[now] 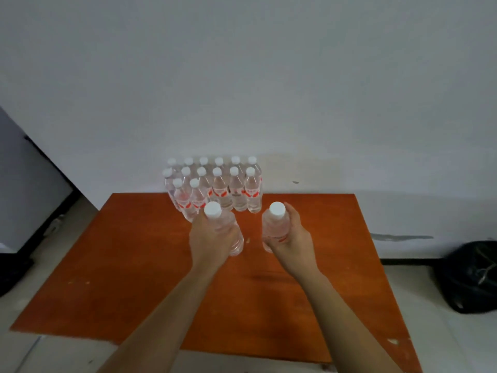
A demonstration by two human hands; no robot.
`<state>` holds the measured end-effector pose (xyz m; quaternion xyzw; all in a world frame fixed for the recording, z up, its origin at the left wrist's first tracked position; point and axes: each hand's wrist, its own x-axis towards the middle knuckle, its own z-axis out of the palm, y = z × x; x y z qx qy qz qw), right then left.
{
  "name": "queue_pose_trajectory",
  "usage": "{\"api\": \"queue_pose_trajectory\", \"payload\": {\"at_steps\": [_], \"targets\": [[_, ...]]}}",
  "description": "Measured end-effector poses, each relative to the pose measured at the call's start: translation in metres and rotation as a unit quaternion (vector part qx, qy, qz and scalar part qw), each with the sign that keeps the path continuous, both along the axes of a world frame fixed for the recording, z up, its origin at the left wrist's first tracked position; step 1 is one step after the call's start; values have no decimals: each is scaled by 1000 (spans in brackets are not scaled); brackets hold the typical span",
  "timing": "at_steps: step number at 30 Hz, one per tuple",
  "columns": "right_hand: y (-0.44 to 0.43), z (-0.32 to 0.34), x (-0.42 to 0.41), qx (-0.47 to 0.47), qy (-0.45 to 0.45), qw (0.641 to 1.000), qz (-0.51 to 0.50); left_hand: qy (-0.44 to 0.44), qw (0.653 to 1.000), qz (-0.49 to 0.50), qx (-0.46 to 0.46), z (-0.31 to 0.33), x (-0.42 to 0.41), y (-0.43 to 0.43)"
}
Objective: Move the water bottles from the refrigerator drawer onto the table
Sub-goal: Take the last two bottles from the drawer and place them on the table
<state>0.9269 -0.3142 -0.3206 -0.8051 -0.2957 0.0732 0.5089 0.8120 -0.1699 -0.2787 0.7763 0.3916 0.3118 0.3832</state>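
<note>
**Two more bottles brought to the table**

Above the middle of the orange-brown wooden table [134, 265], seen from the head camera, two clear plastic water bottles with white caps are held upright, one in each hand. The left hand [208, 243] is wrapped around the body of the left bottle [224, 227], whose base appears close to or on the tabletop; contact cannot be told. The right hand [291, 238] is clasped around the right bottle [274, 224] from its right side, at a similar height.

At the far edge of the table, against the white wall [242, 76], a block of similar clear bottles with red labels [215, 184] is stood in rows; its near row is filled only at the left. No refrigerator drawer can be identified in view.

The placing step is judged to be in hand. What is called for next is that both bottles be set down upright in the open spaces of the near row, lowered gently so that neighbours are not knocked, and then released.
</note>
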Motion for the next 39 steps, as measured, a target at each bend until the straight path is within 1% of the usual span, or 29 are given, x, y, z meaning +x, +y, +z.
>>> {"api": "queue_pose_trajectory", "payload": {"at_steps": [3,5,8,11,14,17,21,23,27,29,32,35,37,39], "targets": [[36,-9,19,-14,24,1000,5,38,999,-8,7,-21,25,46],[60,-20,35,-25,31,999,12,70,997,-13,27,-34,45,78],[89,-39,50,-49,43,998,-2,118,990,-52,56,-54,70,119],[116,-53,61,-70,62,995,-29,183,973,-79,120,-76,95,159],[144,-66,75,-88,81,992,-38,209,957,-90,181,-92,122,197],[174,-78,86,-104,98,989,-41,227,934,-93,260,-107,141,227],[221,-89,103,-125,117,984,-38,266,917,-103,278,-125,156,258],[244,-96,108,-127,112,985,-43,260,914,-112,290,-131,159,266],[272,-115,108,-124,95,984,-85,198,928,-136,286,-136,161,284],[276,-120,105,-121,122,981,-95,188,924,-181,280,-136,159,292],[278,-127,108,-116,166,976,-83,168,915,-240,278,-139,151,300],[280,-126,109,-125,157,977,-70,170,910,-273,261,-144,144,308],[280,-126,109,-124,140,980,-69,175,910,-276,255,-145,144,310],[279,-126,108,-124,142,980,-68,180,912,-265,255,-147,145,308]]}}
